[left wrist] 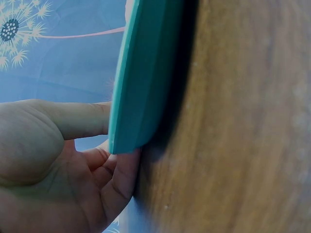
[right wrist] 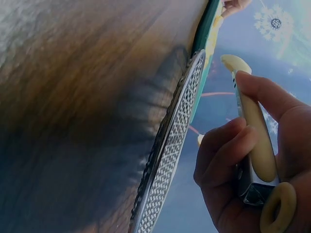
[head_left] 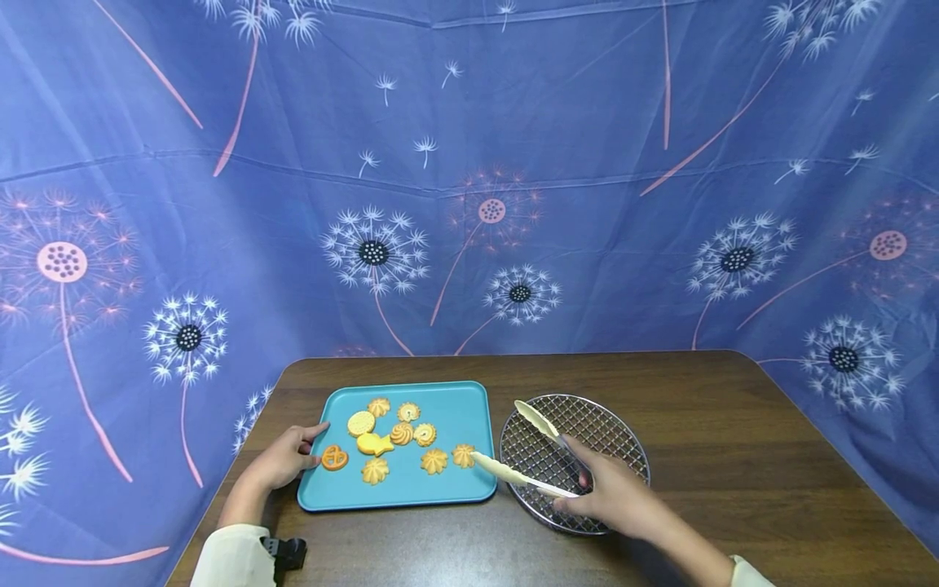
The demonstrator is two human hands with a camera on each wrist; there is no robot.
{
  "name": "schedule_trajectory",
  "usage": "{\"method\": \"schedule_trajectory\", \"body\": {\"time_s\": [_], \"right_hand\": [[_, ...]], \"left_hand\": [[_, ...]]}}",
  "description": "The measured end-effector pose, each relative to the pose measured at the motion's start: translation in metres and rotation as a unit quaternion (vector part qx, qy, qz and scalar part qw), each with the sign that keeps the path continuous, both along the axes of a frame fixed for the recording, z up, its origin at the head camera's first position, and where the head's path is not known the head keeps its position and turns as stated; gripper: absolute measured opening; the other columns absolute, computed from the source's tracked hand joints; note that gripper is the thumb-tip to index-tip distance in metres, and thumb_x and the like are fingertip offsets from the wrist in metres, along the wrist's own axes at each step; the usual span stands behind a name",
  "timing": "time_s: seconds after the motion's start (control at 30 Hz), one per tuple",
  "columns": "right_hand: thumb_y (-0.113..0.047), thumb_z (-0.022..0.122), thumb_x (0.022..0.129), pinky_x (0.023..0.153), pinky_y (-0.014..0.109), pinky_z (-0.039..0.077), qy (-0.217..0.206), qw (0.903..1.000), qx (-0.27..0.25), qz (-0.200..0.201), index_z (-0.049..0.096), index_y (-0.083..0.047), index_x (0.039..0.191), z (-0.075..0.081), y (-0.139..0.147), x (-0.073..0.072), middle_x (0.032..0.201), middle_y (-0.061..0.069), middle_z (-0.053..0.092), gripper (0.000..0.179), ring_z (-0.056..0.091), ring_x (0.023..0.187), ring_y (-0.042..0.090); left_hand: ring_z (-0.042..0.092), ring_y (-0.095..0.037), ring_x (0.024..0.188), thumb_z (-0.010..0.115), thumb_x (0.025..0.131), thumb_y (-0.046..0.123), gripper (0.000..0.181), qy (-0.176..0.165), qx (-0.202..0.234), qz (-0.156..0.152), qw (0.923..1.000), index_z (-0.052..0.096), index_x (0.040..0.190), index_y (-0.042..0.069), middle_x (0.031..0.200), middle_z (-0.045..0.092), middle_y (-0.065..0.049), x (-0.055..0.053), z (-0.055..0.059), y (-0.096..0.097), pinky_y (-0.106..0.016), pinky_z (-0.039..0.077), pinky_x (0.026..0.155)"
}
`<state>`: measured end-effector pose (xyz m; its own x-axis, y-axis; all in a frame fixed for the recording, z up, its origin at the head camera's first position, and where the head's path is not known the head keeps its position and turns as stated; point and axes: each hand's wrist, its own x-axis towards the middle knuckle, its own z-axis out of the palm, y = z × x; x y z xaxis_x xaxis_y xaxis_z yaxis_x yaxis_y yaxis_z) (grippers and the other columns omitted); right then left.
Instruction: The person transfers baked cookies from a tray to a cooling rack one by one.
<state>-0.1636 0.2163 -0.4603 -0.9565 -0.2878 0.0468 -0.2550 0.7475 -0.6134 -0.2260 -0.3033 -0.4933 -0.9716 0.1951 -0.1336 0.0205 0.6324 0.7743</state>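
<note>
My left hand (head_left: pixel 282 458) holds the left edge of a teal tray (head_left: pixel 396 491). The left wrist view shows the thumb against the tray's rim (left wrist: pixel 138 82) and curled fingers under its corner. On the tray lie a pretzel (head_left: pixel 334 458), a round cookie (head_left: pixel 361 423), a yellow fish-shaped cookie (head_left: pixel 374 443) and several flower-shaped cookies. In my right hand (head_left: pixel 619 493) is a pair of tongs (head_left: pixel 506 471) with cream tips, its arms spread apart. One tip appears beside the rightmost flower-shaped cookie (head_left: pixel 463 455); the other is over a round wire rack (head_left: pixel 601 432).
The rack stands just right of the tray on a brown wooden table (head_left: pixel 734 456). Behind the table hangs a blue cloth (head_left: pixel 616 244) with dandelion prints. A black strap (head_left: pixel 288 553) circles the left wrist.
</note>
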Motion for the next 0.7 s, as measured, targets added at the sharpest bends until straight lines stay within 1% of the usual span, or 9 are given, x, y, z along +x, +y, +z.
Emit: {"method": "schedule_trajectory", "body": {"time_s": [0.13,0.37,0.53,0.7], "right_hand": [[-0.037,0.094,0.068,0.054,0.026,0.039,0.003,1.0000,0.001,0.009,0.044,0.000,0.154,-0.001,-0.004,0.000,0.074,0.000,0.051,0.106,0.040,0.060,0.009],[-0.039,0.094,0.067,0.056,0.025,0.039,0.012,0.9997,0.011,0.017,0.046,-0.001,0.154,-0.001,-0.010,0.002,0.074,-0.002,0.052,0.106,0.041,0.061,0.007],[-0.036,0.094,0.067,0.056,0.025,0.039,0.010,0.9997,0.005,0.023,0.047,-0.001,0.153,0.000,-0.014,0.003,0.075,-0.001,0.053,0.104,0.041,0.061,0.007],[-0.036,0.095,0.066,0.059,0.025,0.040,0.032,0.9987,0.023,0.032,0.050,-0.002,0.151,-0.002,-0.018,0.002,0.075,-0.003,0.052,0.102,0.041,0.063,0.005]], "left_hand": [[0.049,-0.022,0.082,0.064,0.088,-0.017,0.064,-0.001,-0.004,0.002,1.0000,0.041,0.148,-0.016,0.090,0.054,-0.012,0.000,-0.001,0.000,-0.027,0.046,0.062],[0.048,-0.023,0.082,0.064,0.087,-0.017,0.065,0.003,-0.010,0.002,0.9999,0.042,0.148,-0.016,0.089,0.052,-0.011,0.000,-0.001,0.000,-0.027,0.044,0.063],[0.047,-0.022,0.080,0.064,0.087,-0.017,0.065,0.000,-0.005,0.004,1.0000,0.042,0.148,-0.016,0.088,0.051,-0.011,0.001,-0.001,0.000,-0.027,0.044,0.060],[0.047,-0.022,0.077,0.063,0.088,-0.018,0.064,-0.002,-0.001,0.006,1.0000,0.042,0.148,-0.015,0.086,0.051,-0.011,0.001,-0.002,0.000,-0.028,0.045,0.058]]}}
